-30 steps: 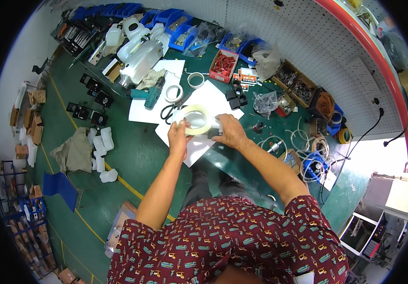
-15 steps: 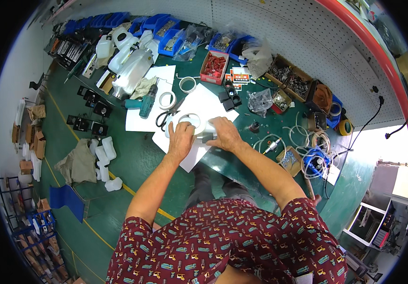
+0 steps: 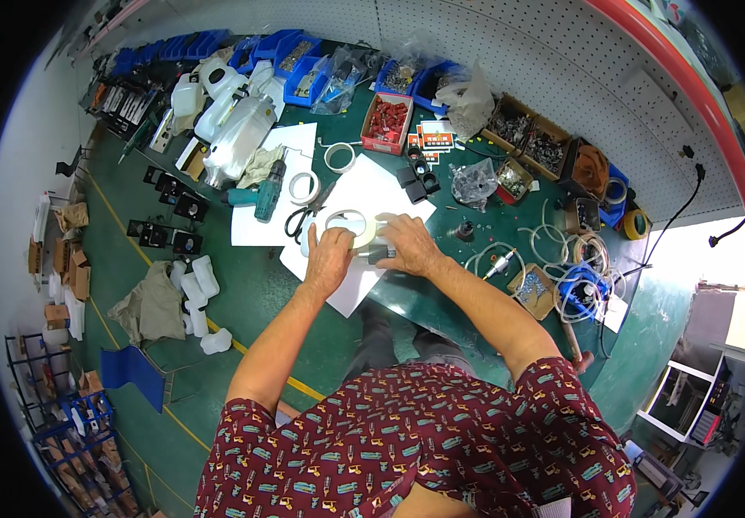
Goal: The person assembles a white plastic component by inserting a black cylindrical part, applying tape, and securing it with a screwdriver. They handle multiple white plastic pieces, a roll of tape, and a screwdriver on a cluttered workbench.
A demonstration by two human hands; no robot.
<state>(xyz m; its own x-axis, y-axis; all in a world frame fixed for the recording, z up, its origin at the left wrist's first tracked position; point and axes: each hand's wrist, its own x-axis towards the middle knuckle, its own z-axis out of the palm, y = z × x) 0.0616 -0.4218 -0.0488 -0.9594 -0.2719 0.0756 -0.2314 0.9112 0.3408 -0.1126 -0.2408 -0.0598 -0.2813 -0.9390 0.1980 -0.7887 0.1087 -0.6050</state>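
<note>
My left hand (image 3: 329,262) is closed on the near edge of a pale roll of tape (image 3: 370,228), above white sheets of paper (image 3: 355,289). My right hand (image 3: 411,245) is curled at the roll's right side. Its fingertips are bent inward, and what they pinch is hidden. A grey ribbed piece (image 3: 379,255) shows beneath that hand. Left of the roll lie black-handled scissors (image 3: 295,223), and two more tape rolls, one (image 3: 305,187) nearer and one (image 3: 339,157) farther. A teal cordless drill (image 3: 268,200) rests at the paper's left side.
Along the back stand blue bins (image 3: 299,56) of small parts and a box of red pieces (image 3: 387,123). Black fittings (image 3: 418,180) lie beyond the paper. Clear tubing (image 3: 592,250) is coiled at right. White containers (image 3: 238,138) crowd the left.
My right hand's fingers have shifted slightly at the tape roll's right edge. My left hand stays on the roll. The whole view has shifted a little.
</note>
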